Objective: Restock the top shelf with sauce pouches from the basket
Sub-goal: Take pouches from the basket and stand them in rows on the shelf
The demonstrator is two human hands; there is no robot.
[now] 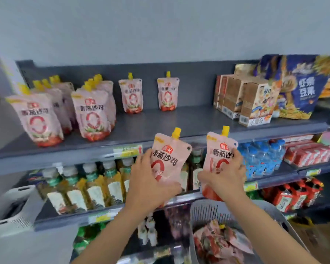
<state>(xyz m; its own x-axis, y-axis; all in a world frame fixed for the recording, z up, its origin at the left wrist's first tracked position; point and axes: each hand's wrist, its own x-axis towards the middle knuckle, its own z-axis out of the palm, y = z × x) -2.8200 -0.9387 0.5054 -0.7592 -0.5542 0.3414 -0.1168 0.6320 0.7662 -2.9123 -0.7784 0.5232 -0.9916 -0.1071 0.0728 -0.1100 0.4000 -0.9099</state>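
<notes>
My left hand [147, 180] grips a pink sauce pouch [170, 149] with a yellow cap, upright, just below the front edge of the top shelf [160, 122]. My right hand [225, 174] grips a second pink pouch [217, 151] beside it, also upright. Several matching pouches stand on the top shelf: a row at the far left [38, 119], a row beside it [92, 115], and two single ones at the back [131, 96], [168, 94]. The grey basket [206, 212] at lower right holds several more pouches [221, 239].
Brown cartons [242, 100] and blue snack bags [297, 86] fill the top shelf's right end. Bare shelf lies in front of the two single pouches. Below are bottles [88, 187], blue water packs [261, 159] and red boxes [309, 153]. A white crate [11, 208] sits at left.
</notes>
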